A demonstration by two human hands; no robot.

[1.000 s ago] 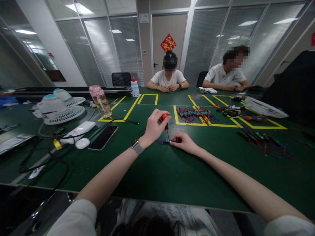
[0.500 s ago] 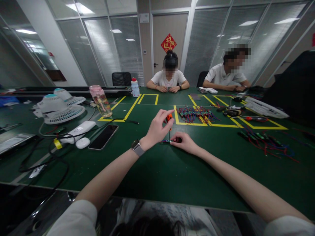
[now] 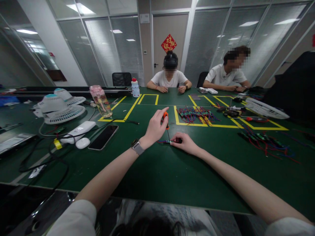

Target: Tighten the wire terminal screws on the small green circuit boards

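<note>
My left hand (image 3: 157, 125) is closed around the orange and black handle of a screwdriver (image 3: 167, 126), the index finger stretched out over the top. The screwdriver's thin shaft leans a little, its handle tipped left and its tip down at a small circuit board (image 3: 168, 142). That board lies on the green table (image 3: 157, 173) with thin wires at its left end. My right hand (image 3: 185, 143) pinches the board's right end and hides part of it.
Right of centre lies a bundle of wired circuit boards (image 3: 197, 114); another wired pile (image 3: 263, 139) is farther right. At left are a phone (image 3: 103, 137), a white case (image 3: 83, 142), a power strip (image 3: 80, 131), a pink-lidded bottle (image 3: 100, 101) and fans (image 3: 61, 108). Two people sit opposite.
The screwdriver's handle has tipped to the left, and my left hand has shifted slightly left with it. My right hand stays on the board. The person opposite has moved their hands apart.
</note>
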